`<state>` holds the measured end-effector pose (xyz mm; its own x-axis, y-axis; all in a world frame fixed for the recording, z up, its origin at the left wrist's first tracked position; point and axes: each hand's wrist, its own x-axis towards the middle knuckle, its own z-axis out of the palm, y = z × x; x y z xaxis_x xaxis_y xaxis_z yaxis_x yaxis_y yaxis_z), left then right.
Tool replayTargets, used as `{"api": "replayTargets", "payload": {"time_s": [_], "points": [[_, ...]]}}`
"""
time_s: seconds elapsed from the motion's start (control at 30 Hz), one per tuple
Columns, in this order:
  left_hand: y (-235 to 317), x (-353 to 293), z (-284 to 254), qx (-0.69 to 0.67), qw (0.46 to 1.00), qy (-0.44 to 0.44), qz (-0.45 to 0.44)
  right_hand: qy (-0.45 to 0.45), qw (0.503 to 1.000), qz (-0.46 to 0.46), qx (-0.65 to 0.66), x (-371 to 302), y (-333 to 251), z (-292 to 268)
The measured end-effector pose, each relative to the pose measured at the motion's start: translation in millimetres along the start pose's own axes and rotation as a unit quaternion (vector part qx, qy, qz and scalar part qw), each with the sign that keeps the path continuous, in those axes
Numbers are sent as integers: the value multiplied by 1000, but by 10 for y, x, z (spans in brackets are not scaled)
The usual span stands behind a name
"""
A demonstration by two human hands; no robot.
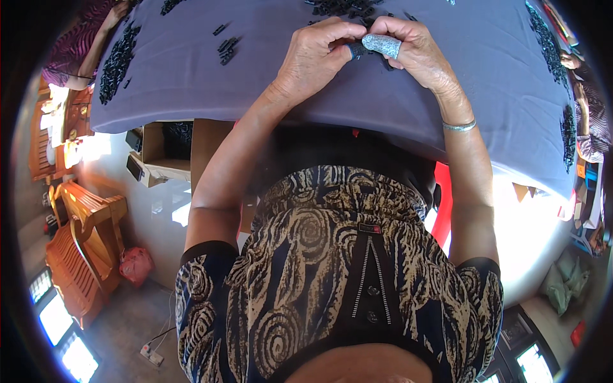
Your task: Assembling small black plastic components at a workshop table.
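Both hands meet over the cloth at the top middle, fingertips pinched together. My left hand is closed, with a dark cover on its thumb. Close against it, my right hand is closed too, a speckled grey cot on its thumb and a silver bangle on the wrist. A small black piece shows between the fingertips; its exact shape is mostly hidden. More black pieces lie just beneath the hands. Beyond them spreads a loose pile of black pieces.
A grey-purple cloth covers the table. Small black clusters lie left of my hands, with heaps at the left edge and right edge. Other people's arms reach in at both sides. Below stands an open cardboard box.
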<state>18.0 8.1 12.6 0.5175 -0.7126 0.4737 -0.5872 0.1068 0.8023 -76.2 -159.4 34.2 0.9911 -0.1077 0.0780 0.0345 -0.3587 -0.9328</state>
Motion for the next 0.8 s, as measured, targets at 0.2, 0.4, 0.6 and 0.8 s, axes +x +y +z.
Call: {"api": "replayTargets", "payload": {"time_s": [0.2, 0.4, 0.6, 0.8], "points": [[-45, -1, -55, -147, 987, 26, -66, 41, 991, -5, 131, -12, 59, -73], [-163, 45, -237, -273, 952, 92, -102, 176, 968, -3, 176, 2, 36, -248], [-359, -11, -380, -237, 963, 76, -101, 234, 963, 5, 132, 3, 137, -405], [-371, -7, -348, -198, 966, 101, -133, 245, 965, 11, 91, 13, 301, -521]]}}
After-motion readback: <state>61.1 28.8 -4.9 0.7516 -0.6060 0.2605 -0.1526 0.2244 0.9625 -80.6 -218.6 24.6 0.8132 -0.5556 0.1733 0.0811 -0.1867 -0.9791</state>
